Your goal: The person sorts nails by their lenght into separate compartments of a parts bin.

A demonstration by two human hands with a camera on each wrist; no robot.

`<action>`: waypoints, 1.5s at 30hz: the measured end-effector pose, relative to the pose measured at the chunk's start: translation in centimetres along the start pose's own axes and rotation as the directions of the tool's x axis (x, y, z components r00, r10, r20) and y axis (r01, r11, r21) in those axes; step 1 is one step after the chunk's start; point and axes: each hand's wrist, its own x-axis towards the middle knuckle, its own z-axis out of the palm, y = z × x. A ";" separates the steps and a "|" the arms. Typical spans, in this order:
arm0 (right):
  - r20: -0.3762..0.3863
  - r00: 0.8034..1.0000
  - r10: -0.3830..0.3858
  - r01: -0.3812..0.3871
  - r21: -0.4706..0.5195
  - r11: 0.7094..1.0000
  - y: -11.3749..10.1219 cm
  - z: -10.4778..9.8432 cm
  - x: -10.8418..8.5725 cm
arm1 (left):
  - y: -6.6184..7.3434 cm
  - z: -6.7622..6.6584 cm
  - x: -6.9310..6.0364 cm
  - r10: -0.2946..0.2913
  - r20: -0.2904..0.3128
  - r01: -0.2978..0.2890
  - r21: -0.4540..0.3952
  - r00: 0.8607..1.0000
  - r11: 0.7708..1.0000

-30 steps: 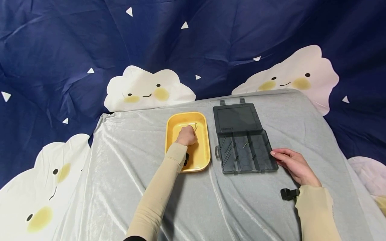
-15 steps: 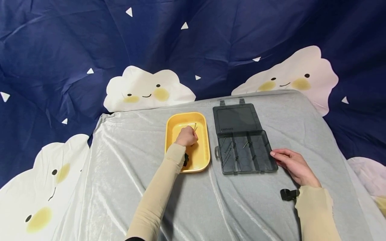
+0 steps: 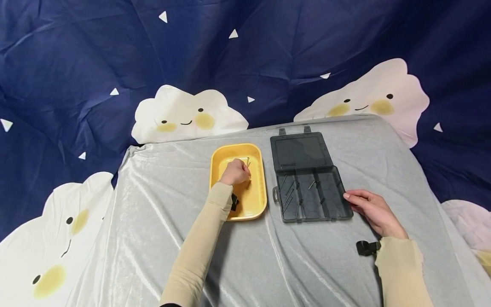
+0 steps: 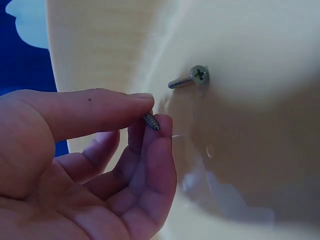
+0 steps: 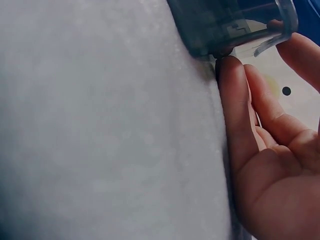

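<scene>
Thumb and fingertips of my left hand (image 3: 235, 171) pinch a small screw (image 4: 152, 121) inside the yellow tray (image 3: 250, 216); its threaded tip shows in the left wrist view. Another screw (image 4: 199, 76), with a cross-slotted head, lies in the tray just beyond the fingers. To the right, a dark see-through compartment box (image 3: 333, 194) lies with its lid folded back. My right hand (image 3: 377, 213) holds the box's right edge, one digit at the rim and another low against its base. Several screws (image 3: 288, 202) lie in the box's left compartment, and a few more lie further right.
Grey velvety cloth (image 3: 161, 204) covers the table under the tray and box. The raised lid (image 3: 301, 151) lies behind the box. A dark blue backdrop (image 3: 215, 55) with cloud faces hangs behind the table.
My left hand has shifted slightly left within the tray, with the screw pinched now. The right hand and the box stay where they were.
</scene>
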 end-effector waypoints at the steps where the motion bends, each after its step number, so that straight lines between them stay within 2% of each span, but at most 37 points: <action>1: -0.001 1.000 0.001 -0.001 -0.001 1.000 0.0 0.0 0.0 | 0.0 -0.1 -0.1 0.001 -0.001 -0.001 -0.006 1.000 1.000; 3: -0.003 1.000 0.003 -0.003 -0.005 1.000 0.0 0.0 0.0 | 0.3 -0.2 -0.4 -0.011 -0.003 0.011 -0.017 1.000 1.000; 17: 0.006 1.000 0.005 -0.005 0.021 1.000 0.1 0.0 0.0 | 1.1 -1.2 -1.6 0.019 -0.067 -0.022 -0.050 0.998 0.998; 23: 0.003 1.000 0.003 -0.004 0.028 1.000 0.0 0.0 -0.1 | 1.5 -1.6 -1.9 0.037 -0.075 -0.045 -0.120 0.997 0.992; 29: 0.003 1.000 0.005 -0.005 0.047 0.999 0.0 0.0 -0.1 | 2.0 -2.0 -2.2 0.058 -0.071 -0.071 -0.214 0.996 0.974; 37: 0.005 1.000 0.005 -0.005 0.001 1.000 -0.1 0.0 -0.1 | 2.6 -2.3 -2.4 0.089 -0.079 -0.109 -0.300 0.993 0.948; 40: 0.005 1.000 0.003 -0.003 -0.010 1.000 -0.1 0.0 -0.1 | 2.9 -2.4 -2.5 0.102 -0.068 -0.119 -0.354 0.992 0.927; 45: 0.010 1.000 0.003 -0.003 -0.004 1.000 -0.1 0.0 -0.2 | 3.4 -2.5 -2.7 0.113 -0.037 -0.118 -0.459 0.993 0.881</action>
